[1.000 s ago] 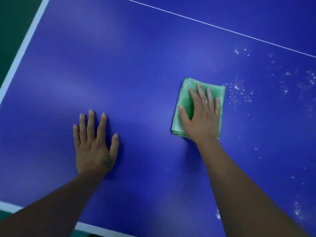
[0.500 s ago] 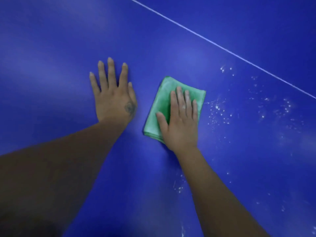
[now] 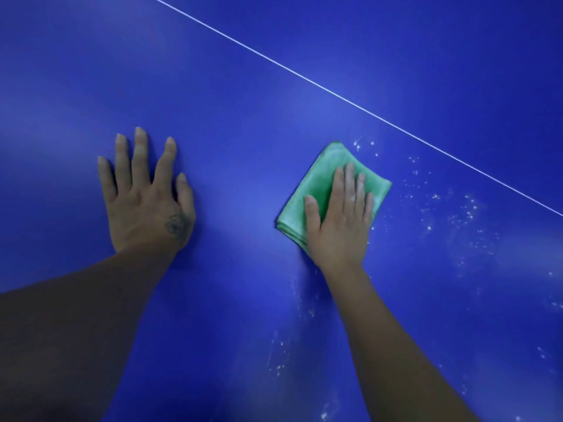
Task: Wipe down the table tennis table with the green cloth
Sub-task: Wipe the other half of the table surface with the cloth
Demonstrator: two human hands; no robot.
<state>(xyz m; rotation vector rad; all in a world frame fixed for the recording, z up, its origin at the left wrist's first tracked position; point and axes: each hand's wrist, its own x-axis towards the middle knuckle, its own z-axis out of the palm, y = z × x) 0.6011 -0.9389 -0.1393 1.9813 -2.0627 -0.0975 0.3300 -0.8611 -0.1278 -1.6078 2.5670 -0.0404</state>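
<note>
A folded green cloth [image 3: 320,181] lies flat on the blue table tennis table [image 3: 243,102]. My right hand [image 3: 341,217] presses down on the cloth with straight fingers, covering its lower right part. My left hand [image 3: 146,196] rests flat on the bare table to the left, fingers spread, well apart from the cloth. White specks [image 3: 451,208] are scattered over the surface to the right of the cloth, and more white specks [image 3: 292,339] lie below it beside my right forearm.
A thin white line [image 3: 350,100] crosses the table diagonally from the top middle to the right edge, just beyond the cloth. No table edge shows in this view.
The cloth under my right hand has slid right, away from my left hand, closer to the specks and the white line. The view moved forward, and the table's edge left the frame.
</note>
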